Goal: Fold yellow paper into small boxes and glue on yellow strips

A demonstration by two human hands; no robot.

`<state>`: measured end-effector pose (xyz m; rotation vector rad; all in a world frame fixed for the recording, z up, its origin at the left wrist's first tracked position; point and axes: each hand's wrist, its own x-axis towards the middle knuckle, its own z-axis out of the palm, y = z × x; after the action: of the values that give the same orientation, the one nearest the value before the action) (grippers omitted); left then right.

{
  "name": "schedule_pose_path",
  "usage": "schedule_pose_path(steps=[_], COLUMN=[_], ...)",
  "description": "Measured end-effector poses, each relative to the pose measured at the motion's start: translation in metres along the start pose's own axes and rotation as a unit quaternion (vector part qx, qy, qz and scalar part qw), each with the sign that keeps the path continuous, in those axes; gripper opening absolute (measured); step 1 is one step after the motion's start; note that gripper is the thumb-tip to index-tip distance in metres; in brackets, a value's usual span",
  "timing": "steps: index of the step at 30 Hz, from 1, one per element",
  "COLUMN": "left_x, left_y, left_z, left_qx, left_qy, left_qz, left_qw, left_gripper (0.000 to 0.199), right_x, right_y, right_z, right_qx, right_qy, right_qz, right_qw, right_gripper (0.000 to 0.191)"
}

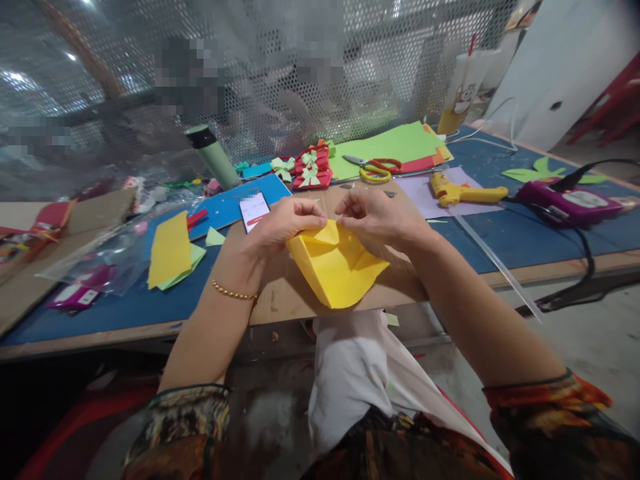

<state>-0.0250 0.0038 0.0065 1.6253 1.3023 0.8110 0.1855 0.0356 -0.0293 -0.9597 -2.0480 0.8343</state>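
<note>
A folded sheet of yellow paper (345,270) hangs between my two hands, above a piece of brown cardboard (277,297) at the table's front edge. My left hand (295,223) pinches its upper left edge with thumb and fingers. At the upper right edge, my right hand (370,213) is closed in a pinch on the same paper. Creases run across the sheet, and its lower edge droops toward me. Just beyond my left hand lies a phone (255,212) with its screen lit. Scissors (375,168) with red and yellow handles rest past my right hand.
On the right are a yellow glue gun (465,193), a glue stick (493,260) past the table edge and a purple device (570,201) with cables. Red bow-decorated pieces (313,167) and green sheets (390,148) lie behind. A bottle (214,157) and yellow paper pieces (170,250) are left.
</note>
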Motion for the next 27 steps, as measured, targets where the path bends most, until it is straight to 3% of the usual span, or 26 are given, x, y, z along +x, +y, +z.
schedule_pose_path(steps=[5, 12, 20, 27], left_x=[0.001, 0.001, 0.003, 0.001], left_y=[-0.002, -0.003, -0.004, -0.004], left_z=[0.0, 0.0, 0.0, -0.006], left_qx=[0.0, 0.018, 0.058, 0.039], left_qy=[-0.011, -0.069, -0.067, -0.048], left_qz=[-0.007, -0.016, 0.042, 0.033], left_qw=[1.0, 0.997, 0.995, 0.998], left_gripper=[0.019, 0.023, 0.021, 0.025], right_x=[0.001, 0.0, 0.0, 0.001], right_y=[-0.002, -0.004, -0.009, -0.001], right_z=[-0.001, 0.0, 0.003, -0.007], right_qx=[-0.028, -0.069, -0.11, 0.018], right_qy=[-0.061, -0.048, -0.059, -0.041], right_qz=[-0.02, -0.029, 0.019, 0.024], right_qw=[0.998, 0.996, 0.992, 0.999], right_gripper=[0.021, 0.019, 0.026, 0.058])
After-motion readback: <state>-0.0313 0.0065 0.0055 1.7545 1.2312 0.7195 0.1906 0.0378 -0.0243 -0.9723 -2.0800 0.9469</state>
